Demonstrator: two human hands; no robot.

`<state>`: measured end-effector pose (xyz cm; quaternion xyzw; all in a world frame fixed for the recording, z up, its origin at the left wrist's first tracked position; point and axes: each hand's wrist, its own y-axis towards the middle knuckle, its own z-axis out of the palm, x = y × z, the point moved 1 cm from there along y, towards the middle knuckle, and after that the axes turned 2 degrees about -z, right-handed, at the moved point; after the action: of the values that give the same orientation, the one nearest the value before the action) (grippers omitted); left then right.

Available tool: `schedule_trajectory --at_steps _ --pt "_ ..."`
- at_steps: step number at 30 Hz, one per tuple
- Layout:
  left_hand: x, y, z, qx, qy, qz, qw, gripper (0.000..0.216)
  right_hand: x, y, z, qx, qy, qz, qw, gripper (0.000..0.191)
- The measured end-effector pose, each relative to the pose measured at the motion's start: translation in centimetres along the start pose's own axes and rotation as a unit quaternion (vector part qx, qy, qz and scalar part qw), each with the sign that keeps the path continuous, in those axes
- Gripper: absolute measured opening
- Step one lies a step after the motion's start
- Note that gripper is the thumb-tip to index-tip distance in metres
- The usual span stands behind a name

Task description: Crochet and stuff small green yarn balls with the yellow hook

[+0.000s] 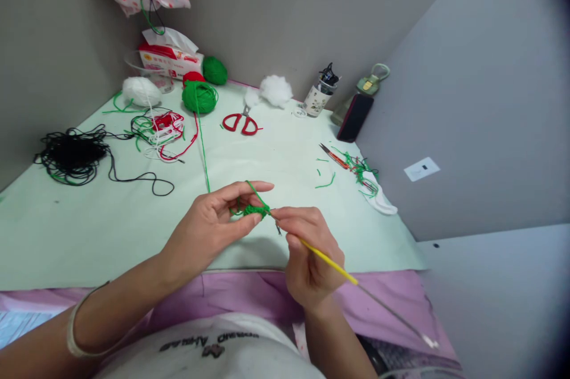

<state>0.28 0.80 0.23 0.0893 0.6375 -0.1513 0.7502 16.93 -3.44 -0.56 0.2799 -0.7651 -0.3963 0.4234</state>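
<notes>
My left hand (218, 221) pinches a small piece of green crochet work (255, 211) between thumb and fingers. A strand of green yarn (256, 192) runs over its raised index finger. In my right hand (314, 248) is a crochet hook (329, 261) with a yellow grip, its metal shaft sticking out toward the lower right. The hook's tip meets the green work, and my fingers partly hide it. A small dark metallic piece (278, 227) hangs just below the work. From the green yarn ball (200, 97) a strand leads down to my left hand.
Red-handled scissors (240, 122), white stuffing (275, 91) and a white yarn ball (141, 92) lie farther back. Black yarn (73, 154) is heaped at left. Orange snips (335, 156) and green scraps sit at right, near a phone (355, 117) and a cup (317, 98). Grey partitions enclose the table.
</notes>
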Motion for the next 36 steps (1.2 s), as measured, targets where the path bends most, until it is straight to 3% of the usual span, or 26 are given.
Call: schedule_trajectory --at_steps 5,12,16,20,23,26,29,33,36 --pt "-0.1 -0.2 0.3 -0.043 0.064 0.028 0.997 0.029 0.2 -0.6 0.6 0.026 -0.117 -0.054 0.991 0.026" --pt "-0.2 -0.2 0.5 -0.044 0.073 0.03 0.996 0.03 0.0 -0.2 0.4 0.027 -0.047 -0.025 0.998 0.022" --pt "-0.3 0.0 0.4 -0.053 0.135 0.08 0.986 0.03 -0.3 -0.6 0.7 0.026 -0.139 -0.06 0.988 0.025" --pt "-0.2 0.1 0.4 -0.027 0.094 0.024 0.995 0.043 -1.0 -1.5 1.5 0.001 -0.2 -0.1 0.975 0.034" --pt "-0.1 0.0 0.4 0.005 -0.027 -0.031 0.999 0.051 -1.3 -1.8 1.7 -0.011 -0.218 -0.113 0.969 0.041" --pt "0.1 0.0 0.4 0.056 -0.169 -0.111 0.978 0.055 -1.1 -1.5 1.4 -0.034 -0.159 -0.092 0.982 0.04" --pt "0.2 0.2 0.3 0.082 -0.227 -0.153 0.958 0.054 -0.8 -0.7 0.7 -0.037 -0.024 -0.002 0.999 0.032" --pt "0.0 0.2 0.1 0.063 -0.198 -0.107 0.972 0.047 -0.8 0.3 0.2 -0.087 0.131 0.143 0.977 0.021" --pt "-0.3 0.1 0.1 0.071 -0.169 -0.068 0.981 0.044 -1.3 0.6 0.4 -0.108 0.225 0.193 0.949 0.02"
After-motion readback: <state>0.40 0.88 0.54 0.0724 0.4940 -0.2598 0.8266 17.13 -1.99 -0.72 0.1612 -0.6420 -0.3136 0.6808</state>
